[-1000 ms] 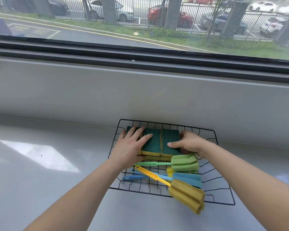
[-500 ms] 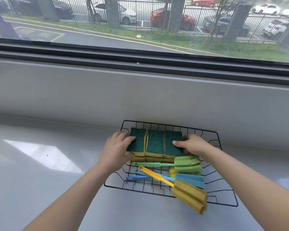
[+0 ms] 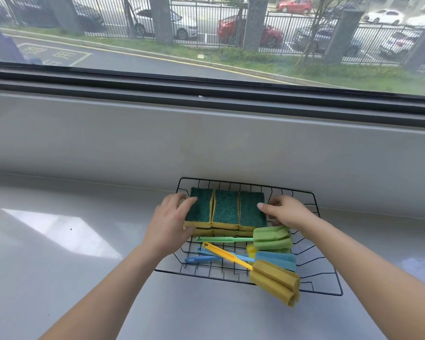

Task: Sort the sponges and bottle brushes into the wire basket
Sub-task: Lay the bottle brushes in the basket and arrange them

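1. Window – spans the whole 12 o'clock band of the view. A street, a metal fence and parked cars show through it.
2. Grey wall panel – runs below the window frame.
3. Grey countertop – fills the lower half. A bright light patch lies on it at 9 o'clock from the basket.
4. Wire basket – black, rectangular, resting on the countertop with its back rim close to the wall panel. All task items are inside it.
5. Left hand – enters from 7 o'clock. Its fingers curl over the 9 o'clock edge of the sponge row, with the thumb against the front face; it grips the row.
6. Right hand – enters from 4 o'clock. The thumb presses the top of the sponge at the 3 o'clock end and the fingers curl down beside it; it grips the row.
7. Scouring sponges – three side by side, green face up, touching each other, stacked on a lower layer. They occupy the 12 o'clock half of the basket.
8. Yellow bottle brush – handle points to 10 o'clock; the foam head overhangs the front rim at 5 o'clock.
9. Blue bottle brush – lies under the yellow handle, its own handle pointing to 9 o'clock.
10. Green bottle brush – just in front of the sponges, handle to 9 o'clock.
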{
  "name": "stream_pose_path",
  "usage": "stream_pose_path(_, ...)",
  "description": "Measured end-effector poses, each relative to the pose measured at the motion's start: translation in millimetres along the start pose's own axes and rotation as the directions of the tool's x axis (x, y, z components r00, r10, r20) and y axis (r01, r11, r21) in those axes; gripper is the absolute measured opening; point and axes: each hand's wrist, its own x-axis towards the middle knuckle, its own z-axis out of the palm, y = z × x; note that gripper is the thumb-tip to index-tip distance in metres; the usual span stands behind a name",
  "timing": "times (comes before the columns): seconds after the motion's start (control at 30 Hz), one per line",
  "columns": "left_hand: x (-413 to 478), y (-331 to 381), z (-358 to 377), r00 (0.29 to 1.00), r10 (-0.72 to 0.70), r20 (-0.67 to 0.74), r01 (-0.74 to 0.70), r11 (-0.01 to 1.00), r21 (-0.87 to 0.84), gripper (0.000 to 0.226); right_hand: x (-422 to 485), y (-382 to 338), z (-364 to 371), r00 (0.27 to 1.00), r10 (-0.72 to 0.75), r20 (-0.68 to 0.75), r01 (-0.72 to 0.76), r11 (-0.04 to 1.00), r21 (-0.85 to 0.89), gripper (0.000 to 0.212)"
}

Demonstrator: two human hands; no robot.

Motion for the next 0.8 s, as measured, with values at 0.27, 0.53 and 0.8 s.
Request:
stream_pose_path(0.27,-35.8,27.8,-8.0,0.993,0.093,-0.074,-0.096,0.995,-0.041,0.014,-77.2,32.6,-12.2,0.950,-0.113,-0.291,0.174,0.966,0.194,0.019)
stream_pose_path(0.53,-41.2,66.8,2.3,0.950,0.206,0.235,-0.167,0.970,-0.177,0.028,-133.9,37.8,22.8,0.932,-0.224,-0.285,0.278,0.946,0.169,0.007)
stream_pose_path(0.8,-23.9,86.9,15.4,0.898,0.261,0.354,-0.236,0.965,-0.115,0.027,-138.9,42.6,25.6,0.928,-0.175,-0.328,0.242,0.954,0.176,0.019)
